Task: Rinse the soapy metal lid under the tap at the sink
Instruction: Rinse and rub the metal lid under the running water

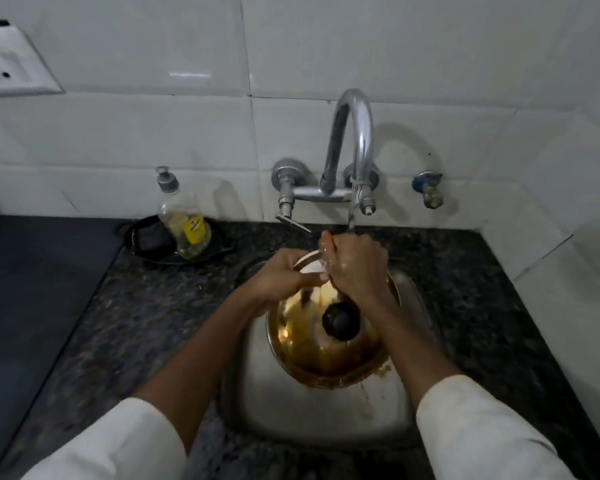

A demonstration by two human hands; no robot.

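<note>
Well to the left of the hands, a clear soap pump bottle (182,223) with a yellow label is seen standing in a black dish (146,242) on the dark granite counter (118,306). The left hand (281,277) is curled, its fingers closed on the far rim of the metal lid (323,337), which is tilted over the steel sink (326,414). Just beside it, the right hand (355,266) is closed over the same rim. Water from the curved tap (355,140) above is seen falling onto the right hand. The lid's black knob (342,321) lies just below the hands.
</note>
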